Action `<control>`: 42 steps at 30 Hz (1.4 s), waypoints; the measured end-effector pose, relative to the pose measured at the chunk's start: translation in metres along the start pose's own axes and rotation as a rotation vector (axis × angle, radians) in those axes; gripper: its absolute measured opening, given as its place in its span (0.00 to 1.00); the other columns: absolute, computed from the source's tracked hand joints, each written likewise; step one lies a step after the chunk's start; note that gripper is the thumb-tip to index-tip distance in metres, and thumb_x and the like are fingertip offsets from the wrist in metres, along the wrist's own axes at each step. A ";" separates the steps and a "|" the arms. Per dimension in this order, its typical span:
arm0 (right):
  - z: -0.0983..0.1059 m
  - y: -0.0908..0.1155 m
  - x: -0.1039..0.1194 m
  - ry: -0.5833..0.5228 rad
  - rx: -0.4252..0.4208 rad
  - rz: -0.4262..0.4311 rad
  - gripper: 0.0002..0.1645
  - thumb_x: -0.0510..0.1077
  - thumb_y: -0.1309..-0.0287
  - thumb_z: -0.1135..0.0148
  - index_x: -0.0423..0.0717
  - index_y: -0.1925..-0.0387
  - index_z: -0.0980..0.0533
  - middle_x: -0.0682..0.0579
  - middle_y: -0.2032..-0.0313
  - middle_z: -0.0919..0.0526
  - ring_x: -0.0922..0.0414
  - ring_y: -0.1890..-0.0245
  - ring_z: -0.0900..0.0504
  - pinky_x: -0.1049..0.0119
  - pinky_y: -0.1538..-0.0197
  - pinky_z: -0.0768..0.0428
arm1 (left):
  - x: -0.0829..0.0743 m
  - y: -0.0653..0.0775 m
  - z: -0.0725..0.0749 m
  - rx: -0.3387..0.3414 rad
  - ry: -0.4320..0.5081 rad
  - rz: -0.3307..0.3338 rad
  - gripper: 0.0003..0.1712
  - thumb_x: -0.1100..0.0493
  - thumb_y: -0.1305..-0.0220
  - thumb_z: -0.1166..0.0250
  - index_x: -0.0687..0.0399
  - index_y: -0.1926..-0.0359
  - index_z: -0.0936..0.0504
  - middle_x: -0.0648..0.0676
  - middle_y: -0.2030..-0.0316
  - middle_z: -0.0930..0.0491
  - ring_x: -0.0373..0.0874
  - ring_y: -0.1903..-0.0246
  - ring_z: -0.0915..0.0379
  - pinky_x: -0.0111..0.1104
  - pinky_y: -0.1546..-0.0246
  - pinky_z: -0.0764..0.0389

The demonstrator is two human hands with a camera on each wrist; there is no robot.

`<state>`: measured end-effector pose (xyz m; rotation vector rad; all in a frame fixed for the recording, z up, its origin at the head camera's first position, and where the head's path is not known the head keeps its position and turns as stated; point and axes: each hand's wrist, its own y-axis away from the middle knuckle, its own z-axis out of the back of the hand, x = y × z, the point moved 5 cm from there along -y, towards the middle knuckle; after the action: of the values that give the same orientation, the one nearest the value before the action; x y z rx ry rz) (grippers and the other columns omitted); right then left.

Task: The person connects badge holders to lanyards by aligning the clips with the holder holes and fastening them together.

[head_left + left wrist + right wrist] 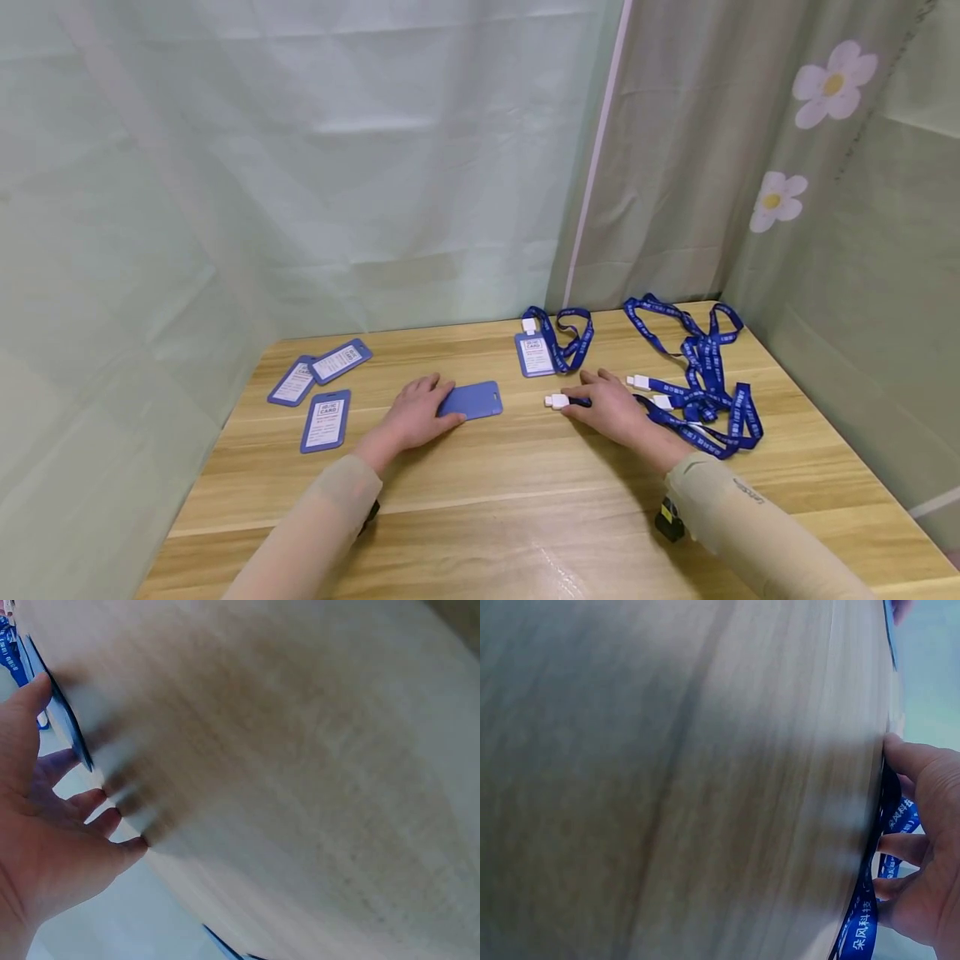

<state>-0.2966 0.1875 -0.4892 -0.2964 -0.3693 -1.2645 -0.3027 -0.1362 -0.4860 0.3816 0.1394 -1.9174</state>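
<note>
A blue card holder [472, 401] lies on the table, its plain side up and its slotted end towards the right. My left hand [420, 414] grips it by the left end, thumb on the near edge and fingers at the far edge. To the right, my right hand [607, 408] pinches a blue lanyard [579, 402] just behind its white clip [557, 402], which points at the holder across a short gap. In the right wrist view the printed strap [862, 930] runs under the palm and fingers.
Several loose card holders [326, 421] lie at the left, two overlapping. At the back middle sits a card holder [535, 355] clipped to its lanyard [576, 346]. More blue lanyards [708, 358] lie tangled at the right. A curtain [390, 167] hangs behind the wooden table [480, 517].
</note>
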 end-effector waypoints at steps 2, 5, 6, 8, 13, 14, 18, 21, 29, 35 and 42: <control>0.000 0.000 0.000 0.007 -0.005 0.007 0.27 0.59 0.35 0.32 0.53 0.40 0.17 0.33 0.29 0.34 0.27 0.27 0.45 0.29 0.30 0.44 | 0.000 0.000 0.001 -0.010 0.024 0.005 0.42 0.38 0.30 0.36 0.55 0.25 0.33 0.68 0.24 0.45 0.68 0.25 0.52 0.61 0.27 0.49; 0.001 0.000 0.001 0.005 -0.009 0.010 0.26 0.58 0.35 0.31 0.53 0.40 0.17 0.33 0.29 0.33 0.27 0.27 0.45 0.28 0.30 0.44 | 0.000 0.000 0.001 -0.036 0.055 0.005 0.40 0.40 0.32 0.33 0.51 0.26 0.30 0.68 0.25 0.43 0.69 0.26 0.50 0.61 0.28 0.48; 0.001 0.000 0.001 0.005 -0.011 0.011 0.26 0.58 0.35 0.31 0.53 0.40 0.17 0.33 0.29 0.33 0.27 0.27 0.45 0.28 0.30 0.44 | 0.000 0.000 0.001 -0.047 0.065 0.002 0.39 0.40 0.33 0.32 0.50 0.27 0.30 0.68 0.25 0.42 0.69 0.26 0.49 0.62 0.28 0.47; 0.001 -0.001 0.001 0.005 -0.013 0.013 0.26 0.58 0.35 0.31 0.53 0.40 0.16 0.32 0.29 0.33 0.27 0.27 0.44 0.28 0.30 0.44 | 0.000 -0.001 0.002 -0.073 0.087 -0.011 0.39 0.42 0.35 0.29 0.49 0.28 0.29 0.67 0.26 0.39 0.68 0.28 0.46 0.62 0.29 0.46; -0.001 -0.001 0.001 0.002 -0.017 0.015 0.25 0.57 0.35 0.31 0.52 0.41 0.16 0.32 0.29 0.33 0.27 0.27 0.44 0.29 0.30 0.44 | 0.000 -0.002 0.006 -0.152 0.150 -0.057 0.36 0.51 0.35 0.26 0.51 0.30 0.29 0.62 0.33 0.30 0.62 0.32 0.37 0.58 0.30 0.40; -0.001 0.000 0.001 0.001 -0.017 0.014 0.25 0.57 0.35 0.31 0.52 0.41 0.16 0.33 0.29 0.33 0.27 0.27 0.44 0.29 0.30 0.44 | 0.000 -0.002 0.008 -0.166 0.162 -0.064 0.34 0.54 0.35 0.27 0.52 0.31 0.28 0.61 0.34 0.28 0.61 0.33 0.36 0.57 0.30 0.39; -0.001 0.000 0.001 -0.002 -0.014 0.010 0.26 0.58 0.35 0.32 0.53 0.40 0.17 0.33 0.29 0.34 0.28 0.27 0.45 0.29 0.30 0.44 | -0.001 -0.001 0.015 -0.237 0.163 -0.092 0.23 0.60 0.31 0.31 0.51 0.38 0.23 0.57 0.40 0.21 0.56 0.38 0.28 0.52 0.35 0.31; 0.000 0.000 0.001 -0.003 -0.016 0.013 0.26 0.58 0.35 0.32 0.52 0.40 0.17 0.33 0.29 0.34 0.27 0.27 0.45 0.29 0.30 0.44 | -0.002 0.001 0.021 -0.287 0.137 -0.116 0.15 0.60 0.30 0.32 0.50 0.44 0.19 0.53 0.46 0.17 0.53 0.44 0.24 0.50 0.40 0.25; 0.001 0.001 0.001 -0.010 -0.014 0.014 0.26 0.57 0.35 0.32 0.52 0.40 0.17 0.33 0.29 0.34 0.27 0.27 0.46 0.28 0.30 0.45 | -0.013 0.018 0.026 -0.312 0.036 -0.253 0.07 0.55 0.31 0.30 0.44 0.53 0.13 0.45 0.54 0.14 0.44 0.53 0.20 0.44 0.46 0.21; 0.002 0.001 0.001 -0.014 -0.010 0.002 0.26 0.58 0.34 0.32 0.53 0.39 0.17 0.34 0.28 0.35 0.28 0.26 0.46 0.29 0.29 0.46 | -0.022 0.033 0.014 -0.227 -0.053 -0.350 0.09 0.50 0.34 0.28 0.39 0.53 0.12 0.43 0.54 0.16 0.42 0.54 0.23 0.43 0.48 0.21; 0.002 0.001 0.001 -0.018 -0.005 -0.001 0.26 0.58 0.34 0.32 0.53 0.39 0.17 0.34 0.28 0.35 0.28 0.26 0.47 0.29 0.29 0.45 | -0.025 0.039 0.003 -0.205 -0.136 -0.397 0.12 0.47 0.34 0.28 0.36 0.51 0.10 0.42 0.55 0.17 0.41 0.53 0.25 0.44 0.42 0.25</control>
<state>-0.2958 0.1875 -0.4874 -0.3120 -0.3823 -1.2643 -0.2592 -0.1288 -0.4717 0.0864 0.3390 -2.2863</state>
